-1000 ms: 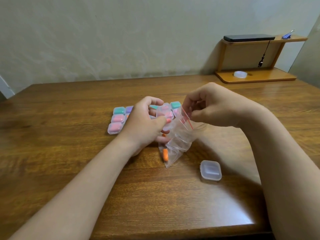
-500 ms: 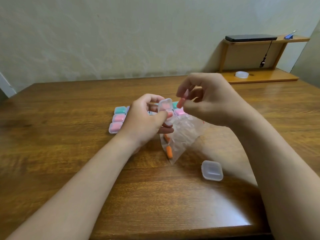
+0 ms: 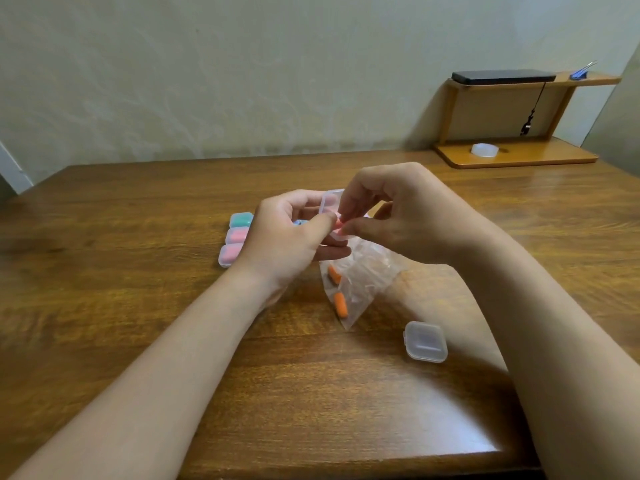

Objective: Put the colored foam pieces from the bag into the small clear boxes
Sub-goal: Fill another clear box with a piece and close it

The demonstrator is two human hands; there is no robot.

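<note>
Now the left hand grips an open clear box just beside the foam piece that the right hand pinches.

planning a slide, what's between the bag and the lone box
Head view: only bare table between the bag and the lone box.

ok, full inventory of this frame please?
open box: 1, clear, in left hand
foam piece: 1, orange-pink, at open box
bag: 1, clear, below the hands
bagged foam pieces: 2 visible, orange
closed box: 1, clear, table, right of bag
filled boxes: 3 plainly visible, teal and pink, behind left hand
table: 1, brown wood
shelf: 1, wood, far right
left hand: holds open box
right hand: pinches foam piece
</note>
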